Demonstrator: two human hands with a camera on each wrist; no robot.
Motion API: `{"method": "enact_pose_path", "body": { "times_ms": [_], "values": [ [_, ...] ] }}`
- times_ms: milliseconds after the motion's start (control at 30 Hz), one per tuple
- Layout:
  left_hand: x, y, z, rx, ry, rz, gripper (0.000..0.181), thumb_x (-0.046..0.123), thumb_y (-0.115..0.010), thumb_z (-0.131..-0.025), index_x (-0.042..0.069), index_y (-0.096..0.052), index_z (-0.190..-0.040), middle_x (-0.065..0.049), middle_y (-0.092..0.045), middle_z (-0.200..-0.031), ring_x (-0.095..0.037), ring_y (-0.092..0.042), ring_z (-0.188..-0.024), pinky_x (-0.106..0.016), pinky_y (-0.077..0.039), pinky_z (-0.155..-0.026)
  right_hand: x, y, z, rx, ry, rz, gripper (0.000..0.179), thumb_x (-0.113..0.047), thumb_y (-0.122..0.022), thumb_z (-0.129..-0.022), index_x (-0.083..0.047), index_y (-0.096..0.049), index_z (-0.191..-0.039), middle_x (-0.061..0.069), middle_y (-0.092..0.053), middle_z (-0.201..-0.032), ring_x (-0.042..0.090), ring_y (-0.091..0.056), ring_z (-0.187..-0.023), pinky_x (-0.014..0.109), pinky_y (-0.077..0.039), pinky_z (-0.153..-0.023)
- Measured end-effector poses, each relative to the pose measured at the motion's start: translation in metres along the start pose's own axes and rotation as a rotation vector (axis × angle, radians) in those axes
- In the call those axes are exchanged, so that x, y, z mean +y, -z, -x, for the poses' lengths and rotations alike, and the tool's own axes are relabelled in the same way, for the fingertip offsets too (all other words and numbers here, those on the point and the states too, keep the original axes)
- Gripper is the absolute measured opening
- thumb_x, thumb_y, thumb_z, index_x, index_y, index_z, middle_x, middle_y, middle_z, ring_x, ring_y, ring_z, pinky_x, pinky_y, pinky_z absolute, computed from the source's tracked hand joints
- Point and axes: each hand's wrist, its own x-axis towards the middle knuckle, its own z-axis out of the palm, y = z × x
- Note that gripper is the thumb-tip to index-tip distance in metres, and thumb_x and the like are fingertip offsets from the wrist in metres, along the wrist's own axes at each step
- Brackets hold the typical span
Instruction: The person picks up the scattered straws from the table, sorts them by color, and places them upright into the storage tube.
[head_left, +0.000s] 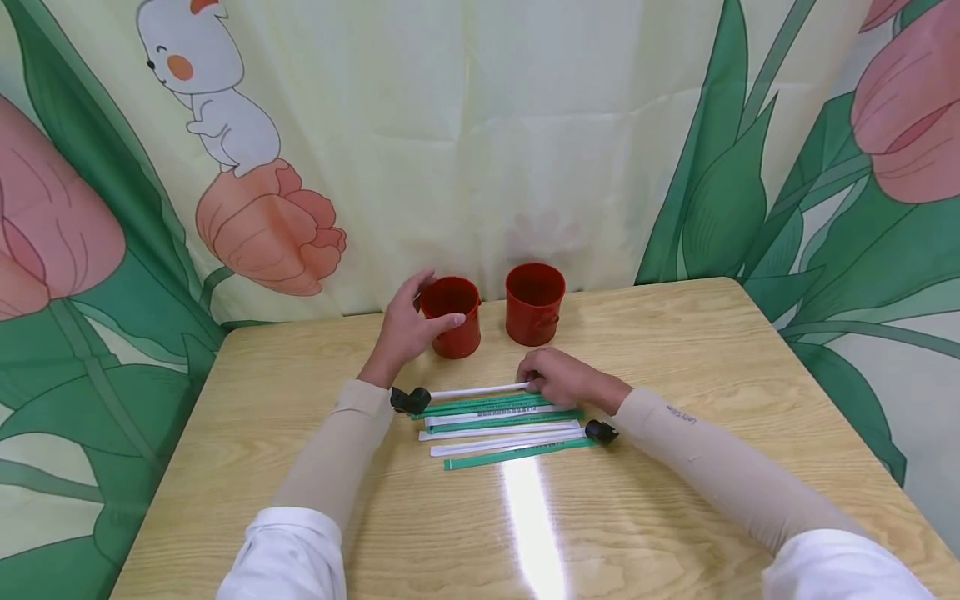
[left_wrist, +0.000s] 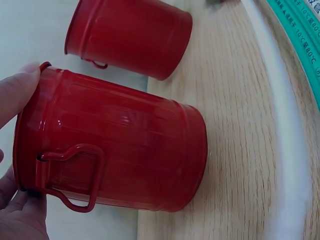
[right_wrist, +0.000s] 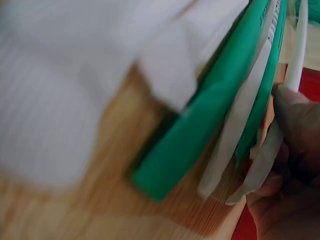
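At the back of the table my left hand (head_left: pixel 405 329) holds the left red bucket (head_left: pixel 459 342) near its rim. In the left wrist view the thumb touches that rim and other fingers lie across from it, beside the wire handle (left_wrist: pixel 75 177). My right hand (head_left: pixel 561 379) pinches the right end of a white paper-wrapped straw (head_left: pixel 480 390), the farthest one in a row. Just in front lie several green-wrapped straws (head_left: pixel 517 455) and white-wrapped straws (head_left: pixel 498 432), side by side. The right wrist view shows the pinched straw (right_wrist: pixel 297 55) between thumb and fingers.
A second red bucket (head_left: pixel 531 323) stands upright to the right of the held one. Behind the wooden table (head_left: pixel 247 433) hangs a printed curtain (head_left: pixel 420 150). A bright light reflection crosses the tabletop in front of the straws.
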Motion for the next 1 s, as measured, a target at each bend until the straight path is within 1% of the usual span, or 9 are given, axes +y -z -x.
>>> {"method": "enact_pose_path", "body": {
  "times_ms": [67,167,267,367,533,667,800,900,1000],
  "values": [
    [0.000,0.000,0.000,0.001,0.000,0.002,0.091,0.031,-0.088,-0.085,0.019,-0.037,-0.160,-0.005,-0.048,-0.159,-0.030,-0.046,-0.146,-0.051,-0.054,-0.111,0.002,0.002,0.001,-0.003,0.013,0.006,0.017,-0.002,-0.065,-0.099,-0.015,-0.075,-0.101,-0.002,-0.068,-0.096,0.016,-0.058,-0.091,0.035,-0.056,-0.092],
    [0.001,0.001,-0.001,0.002,-0.002,0.001,0.091,0.031,-0.088,-0.085,0.019,-0.037,-0.160,-0.005,-0.048,-0.159,-0.030,-0.046,-0.146,-0.051,-0.054,-0.110,0.005,0.005,0.004,-0.001,0.033,0.007,0.015,-0.003,-0.066,-0.099,-0.015,-0.074,-0.100,-0.002,-0.066,-0.093,0.016,-0.057,-0.089,0.032,-0.054,-0.087],
    [0.001,0.001,-0.001,0.001,-0.003,-0.004,0.091,0.031,-0.087,-0.085,0.020,-0.037,-0.160,-0.005,-0.048,-0.159,-0.031,-0.046,-0.146,-0.051,-0.054,-0.110,0.006,0.010,0.008,0.014,0.041,-0.001,0.014,-0.003,-0.069,-0.097,-0.016,-0.076,-0.101,-0.003,-0.066,-0.092,0.017,-0.057,-0.089,0.030,-0.052,-0.085],
    [0.001,0.001,-0.001,-0.001,-0.007,-0.002,0.091,0.031,-0.088,-0.085,0.019,-0.037,-0.160,-0.006,-0.048,-0.159,-0.032,-0.046,-0.146,-0.052,-0.055,-0.109,0.006,0.016,0.012,0.044,0.062,0.003,0.015,-0.004,-0.071,-0.096,-0.016,-0.078,-0.101,-0.004,-0.067,-0.091,0.016,-0.056,-0.087,0.029,-0.052,-0.083],
    [0.000,0.000,-0.001,-0.003,-0.004,-0.003,0.090,0.030,-0.087,-0.086,0.018,-0.038,-0.160,-0.006,-0.048,-0.159,-0.031,-0.047,-0.145,-0.051,-0.054,-0.111,0.003,0.025,0.019,0.122,0.124,-0.006,0.014,-0.001,-0.073,-0.093,-0.010,-0.080,-0.100,0.000,-0.072,-0.090,0.014,-0.057,-0.081,0.028,-0.053,-0.077],
    [0.000,-0.001,-0.001,0.003,-0.017,0.016,0.090,0.027,-0.087,-0.086,0.017,-0.037,-0.160,-0.007,-0.049,-0.158,-0.032,-0.047,-0.145,-0.051,-0.053,-0.111,-0.005,0.032,0.022,0.211,0.147,-0.057,0.013,0.000,-0.076,-0.090,-0.006,-0.081,-0.100,0.003,-0.075,-0.090,0.015,-0.057,-0.080,0.028,-0.053,-0.075],
    [0.000,-0.002,0.000,0.004,-0.017,0.042,0.092,0.026,-0.087,-0.086,0.018,-0.035,-0.161,-0.007,-0.048,-0.159,-0.033,-0.046,-0.147,-0.052,-0.054,-0.110,-0.014,0.037,0.021,0.286,0.157,-0.136,0.011,0.000,-0.078,-0.088,-0.008,-0.081,-0.095,0.002,-0.075,-0.090,0.018,-0.058,-0.082,0.030,-0.054,-0.076],
    [-0.002,-0.003,0.000,0.017,-0.021,0.050,0.092,0.026,-0.087,-0.086,0.018,-0.034,-0.161,-0.007,-0.047,-0.159,-0.034,-0.046,-0.148,-0.053,-0.054,-0.110,-0.020,0.040,0.018,0.319,0.159,-0.203,0.011,0.000,-0.078,-0.089,-0.010,-0.079,-0.093,0.003,-0.074,-0.090,0.019,-0.059,-0.083,0.031,-0.054,-0.076],
    [-0.003,-0.003,0.000,0.024,-0.022,0.055,0.093,0.025,-0.088,-0.085,0.019,-0.034,-0.161,-0.007,-0.048,-0.159,-0.033,-0.046,-0.148,-0.053,-0.054,-0.110,-0.027,0.044,0.014,0.329,0.169,-0.243,0.007,0.000,-0.077,-0.089,-0.005,-0.077,-0.093,0.007,-0.074,-0.089,0.020,-0.060,-0.083,0.031,-0.056,-0.077]
  ]
}}
